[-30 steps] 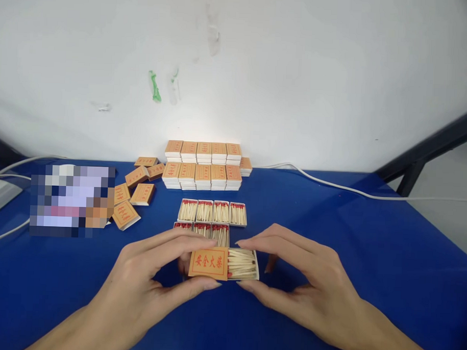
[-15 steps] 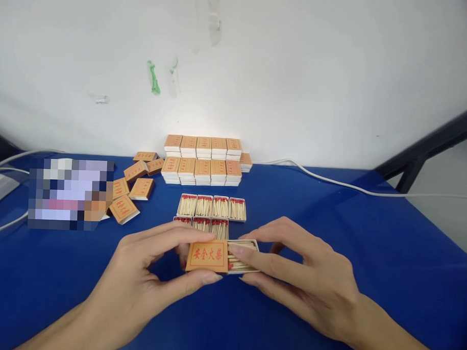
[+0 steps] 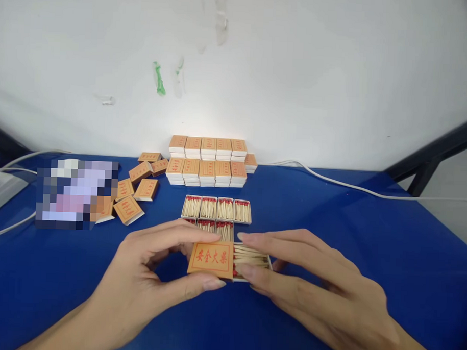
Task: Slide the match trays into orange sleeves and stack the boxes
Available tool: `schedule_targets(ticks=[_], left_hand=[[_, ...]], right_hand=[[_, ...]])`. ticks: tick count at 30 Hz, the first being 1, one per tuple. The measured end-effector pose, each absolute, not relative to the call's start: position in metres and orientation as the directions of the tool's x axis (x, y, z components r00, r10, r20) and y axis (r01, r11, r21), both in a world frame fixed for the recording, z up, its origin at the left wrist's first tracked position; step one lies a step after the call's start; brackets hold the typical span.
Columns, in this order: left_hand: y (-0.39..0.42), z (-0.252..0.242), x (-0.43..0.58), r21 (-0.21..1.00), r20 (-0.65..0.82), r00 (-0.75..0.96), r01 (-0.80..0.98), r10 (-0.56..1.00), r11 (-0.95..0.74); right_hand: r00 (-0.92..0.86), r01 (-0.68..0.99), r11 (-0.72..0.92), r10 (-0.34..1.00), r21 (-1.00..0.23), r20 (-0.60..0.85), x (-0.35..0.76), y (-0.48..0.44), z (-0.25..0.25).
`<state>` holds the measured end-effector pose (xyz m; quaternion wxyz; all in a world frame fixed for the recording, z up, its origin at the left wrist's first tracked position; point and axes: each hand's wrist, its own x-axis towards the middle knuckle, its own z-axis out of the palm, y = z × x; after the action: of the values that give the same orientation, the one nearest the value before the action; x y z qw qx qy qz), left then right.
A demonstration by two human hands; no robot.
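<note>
L. hand (image 3: 146,274) clamped on matchbox sleeve (image 3: 211,258); R. hand (image 3: 321,285) pinched its half-drawn tray (image 3: 267,258), both low over blue surface (image 3: 369,225), just before rows of open trays (image 3: 216,209). Risk, prob.: tray pulled clear or tipped, spilling matches (image 3: 248,254).

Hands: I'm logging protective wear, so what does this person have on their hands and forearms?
Nothing: the left hand and the right hand are bare, with no gloves, rings or watch, and both forearms show no sleeves to the picture's edge.
</note>
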<state>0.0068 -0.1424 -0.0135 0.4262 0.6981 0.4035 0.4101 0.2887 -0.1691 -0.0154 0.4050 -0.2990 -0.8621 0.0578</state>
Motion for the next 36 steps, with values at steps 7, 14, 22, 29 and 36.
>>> schedule_targets(ticks=[7,14,22,29,36], left_hand=[[-0.141,-0.009,0.007,0.903,0.267,0.381,0.221,0.885,-0.367],[-0.141,-0.01,0.003,0.861,0.315,0.4,0.261,0.861,-0.437],[-0.141,-0.01,0.004,0.878,0.28,0.426,0.248,0.86,-0.409],[-0.141,-0.011,0.001,0.798,0.367,0.442,0.302,0.818,-0.522],[-0.143,-0.014,0.002,0.754,0.427,0.452,0.3,0.783,-0.584]], right_hand=[[-0.507,0.43,0.834,0.54,-0.346,0.672,0.288,-0.165,-0.011],[-0.527,0.428,0.837,0.537,-0.341,0.659,0.291,-0.166,-0.011],[-0.498,0.409,0.836,0.54,-0.366,0.678,0.288,-0.164,-0.007],[-0.38,0.351,0.673,0.737,-0.651,0.558,0.287,-0.174,-0.022],[-0.349,0.355,0.605,0.793,-0.713,0.499,0.286,-0.182,-0.024]])
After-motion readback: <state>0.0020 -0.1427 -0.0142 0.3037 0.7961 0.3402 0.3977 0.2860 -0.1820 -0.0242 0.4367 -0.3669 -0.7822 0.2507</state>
